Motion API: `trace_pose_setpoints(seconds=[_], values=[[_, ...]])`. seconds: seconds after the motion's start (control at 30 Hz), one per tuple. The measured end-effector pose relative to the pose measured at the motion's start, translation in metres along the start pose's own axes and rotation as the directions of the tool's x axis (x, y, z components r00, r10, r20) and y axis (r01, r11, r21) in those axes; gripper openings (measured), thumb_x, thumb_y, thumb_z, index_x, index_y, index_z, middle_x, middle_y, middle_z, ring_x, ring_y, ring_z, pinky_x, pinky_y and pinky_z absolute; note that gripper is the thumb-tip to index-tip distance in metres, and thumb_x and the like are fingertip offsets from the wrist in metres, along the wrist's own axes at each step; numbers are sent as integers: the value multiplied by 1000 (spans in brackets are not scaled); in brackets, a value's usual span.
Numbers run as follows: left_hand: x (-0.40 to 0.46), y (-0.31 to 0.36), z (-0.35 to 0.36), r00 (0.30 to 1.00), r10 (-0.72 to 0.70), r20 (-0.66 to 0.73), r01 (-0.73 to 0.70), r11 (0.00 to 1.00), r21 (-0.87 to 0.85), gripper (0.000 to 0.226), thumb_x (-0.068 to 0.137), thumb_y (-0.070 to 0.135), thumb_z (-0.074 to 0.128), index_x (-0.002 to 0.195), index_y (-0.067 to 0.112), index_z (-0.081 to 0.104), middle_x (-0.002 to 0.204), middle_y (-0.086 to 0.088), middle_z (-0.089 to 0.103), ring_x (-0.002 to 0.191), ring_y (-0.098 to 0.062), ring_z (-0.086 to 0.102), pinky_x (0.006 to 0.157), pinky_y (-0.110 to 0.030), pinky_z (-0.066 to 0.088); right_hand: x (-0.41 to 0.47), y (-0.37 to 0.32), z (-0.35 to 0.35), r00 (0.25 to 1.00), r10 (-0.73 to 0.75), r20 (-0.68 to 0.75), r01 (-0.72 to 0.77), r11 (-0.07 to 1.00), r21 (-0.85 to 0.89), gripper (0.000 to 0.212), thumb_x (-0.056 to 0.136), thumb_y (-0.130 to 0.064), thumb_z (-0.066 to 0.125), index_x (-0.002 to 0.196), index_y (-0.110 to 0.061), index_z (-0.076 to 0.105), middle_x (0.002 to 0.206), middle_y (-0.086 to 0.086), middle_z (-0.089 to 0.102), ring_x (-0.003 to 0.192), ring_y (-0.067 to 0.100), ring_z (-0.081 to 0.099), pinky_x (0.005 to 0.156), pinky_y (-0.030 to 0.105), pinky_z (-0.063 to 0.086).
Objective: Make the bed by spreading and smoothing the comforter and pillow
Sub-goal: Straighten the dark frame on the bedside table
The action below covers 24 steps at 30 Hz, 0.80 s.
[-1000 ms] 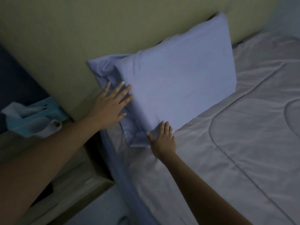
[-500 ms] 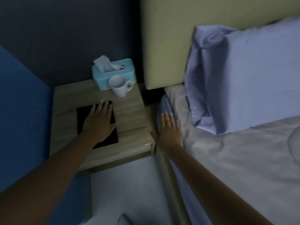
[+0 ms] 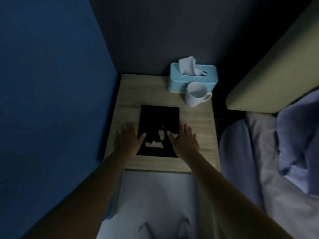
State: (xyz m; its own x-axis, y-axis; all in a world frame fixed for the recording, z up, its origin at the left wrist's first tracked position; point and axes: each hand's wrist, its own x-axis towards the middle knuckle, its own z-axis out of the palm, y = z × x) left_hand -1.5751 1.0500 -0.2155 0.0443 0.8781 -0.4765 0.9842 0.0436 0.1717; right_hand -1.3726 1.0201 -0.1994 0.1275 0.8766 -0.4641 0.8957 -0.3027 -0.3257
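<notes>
The lavender pillow (image 3: 300,135) leans against the beige headboard (image 3: 269,83) at the far right. Below it lies the pale grey comforter (image 3: 283,209), wrinkled along the bed's edge. Both my hands are off the bed, over the wooden nightstand (image 3: 155,94). My left hand (image 3: 128,138) lies flat with fingers apart at the left edge of a flat black rectangle (image 3: 159,121). My right hand (image 3: 183,140) lies flat at its right edge, thumb on the black surface. Neither hand grips anything.
A light blue tissue box (image 3: 193,76) and a white mug (image 3: 196,96) stand at the nightstand's back right. A blue wall (image 3: 51,100) closes the left side. A narrow gap separates the nightstand and the bed. Pale floor (image 3: 155,195) lies below.
My view swung left from the bed to the nightstand. My right hand left the comforter's edge and came onto the nightstand beside the black rectangle. My left hand slid to its left edge.
</notes>
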Motion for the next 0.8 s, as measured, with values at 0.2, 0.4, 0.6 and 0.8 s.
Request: trace_pose_setpoints(seconds=[0.2,0.4,0.6,0.8], values=[[24,15,21,997,-77,28,81,895,-439,83,91,69,29,155,17,11,160,-8,18,146,-27,16,119,-49,15,34,-10,26,989,131,70,-146,944,296,78,95,-60,25,151,-8,13,159,12,14,146,28,14,119,46,12],[24,41,21,969,-188,158,227,440,-869,121,52,98,43,152,34,19,153,5,32,135,-19,38,107,-43,40,43,-21,35,954,253,162,-285,586,759,82,83,-73,27,143,-19,34,144,9,46,129,30,46,106,51,38],[27,42,5,966,-195,170,202,157,-967,107,64,88,46,149,25,31,141,5,45,123,-17,49,82,-22,44,30,-14,12,950,151,273,-292,128,948,74,84,-74,36,133,-21,53,127,7,63,115,25,60,101,44,45],[44,24,10,938,-128,323,291,-221,-931,117,44,99,51,137,28,52,135,-4,58,122,-28,57,106,-51,41,7,-1,-16,988,61,143,-148,87,985,53,97,-58,22,124,-26,55,116,-15,65,98,-1,62,83,20,44]])
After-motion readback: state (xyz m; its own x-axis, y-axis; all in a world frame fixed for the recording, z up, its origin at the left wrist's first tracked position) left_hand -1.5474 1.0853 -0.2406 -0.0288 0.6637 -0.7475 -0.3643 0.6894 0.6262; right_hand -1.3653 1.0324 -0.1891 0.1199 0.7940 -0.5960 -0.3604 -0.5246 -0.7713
